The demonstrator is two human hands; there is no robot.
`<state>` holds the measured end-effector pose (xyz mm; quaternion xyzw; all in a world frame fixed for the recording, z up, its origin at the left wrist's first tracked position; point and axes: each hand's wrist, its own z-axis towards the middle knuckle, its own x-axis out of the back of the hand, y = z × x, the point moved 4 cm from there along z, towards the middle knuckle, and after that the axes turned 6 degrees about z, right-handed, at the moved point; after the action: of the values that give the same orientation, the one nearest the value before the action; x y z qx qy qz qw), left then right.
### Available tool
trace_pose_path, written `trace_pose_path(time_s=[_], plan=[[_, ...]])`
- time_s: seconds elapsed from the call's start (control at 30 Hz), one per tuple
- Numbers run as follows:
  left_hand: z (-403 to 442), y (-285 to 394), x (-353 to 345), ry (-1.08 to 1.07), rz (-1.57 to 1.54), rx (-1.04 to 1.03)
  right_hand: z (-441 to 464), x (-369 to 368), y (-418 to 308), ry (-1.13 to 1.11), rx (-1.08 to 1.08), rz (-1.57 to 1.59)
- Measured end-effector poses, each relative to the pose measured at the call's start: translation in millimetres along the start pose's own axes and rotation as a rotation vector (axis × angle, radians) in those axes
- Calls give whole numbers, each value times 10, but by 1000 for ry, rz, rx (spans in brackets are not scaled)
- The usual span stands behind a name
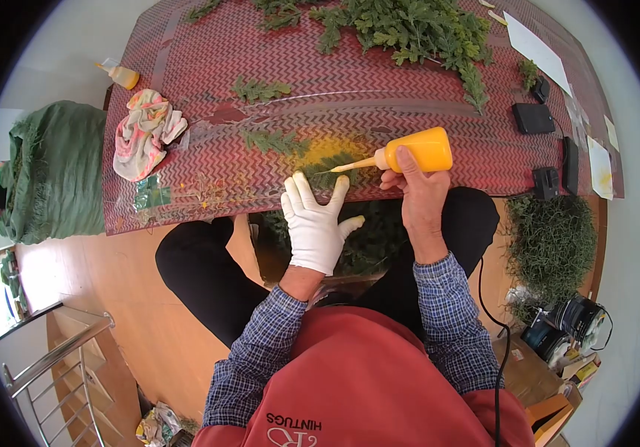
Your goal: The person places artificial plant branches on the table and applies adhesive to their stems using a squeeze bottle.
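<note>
My right hand (418, 190) is bare and wrapped round a yellow squeeze bottle (426, 150), which lies tilted with its thin nozzle pointing left. The nozzle tip is over a green sprig (335, 162) on the table (208, 82), where yellow stains spread. My left hand (314, 223) wears a white glove with yellowed fingertips. Its fingers are spread at the table's front edge, the fingertips by the sprig's near side. Another sprig (271, 140) lies just to the left, and one more (259, 90) farther back.
A pile of green branches (417, 30) is at the back. A crumpled cloth (145, 134) and a second bottle (122, 75) lie at the left. Black devices (534, 118) and paper sheets (537, 52) are at the right. Greenery (551, 253) stands below right.
</note>
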<state>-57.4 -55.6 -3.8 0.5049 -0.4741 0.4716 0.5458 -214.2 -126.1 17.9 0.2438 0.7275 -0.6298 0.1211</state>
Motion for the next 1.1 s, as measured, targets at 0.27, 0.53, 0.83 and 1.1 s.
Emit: trace_pose_path(time_s=[0.27, 0.53, 0.83, 1.1], plan=[[-4, 5, -1, -10, 7, -11, 12, -12, 65, 24, -4, -22], [-1, -3, 21, -27, 5, -13, 29, 56, 26, 30, 46, -67], [23, 19, 69, -41, -9, -8, 64, 145, -15, 92, 66, -71], [30, 41, 41, -54, 16, 19, 101, 246, -92, 142, 116, -79]])
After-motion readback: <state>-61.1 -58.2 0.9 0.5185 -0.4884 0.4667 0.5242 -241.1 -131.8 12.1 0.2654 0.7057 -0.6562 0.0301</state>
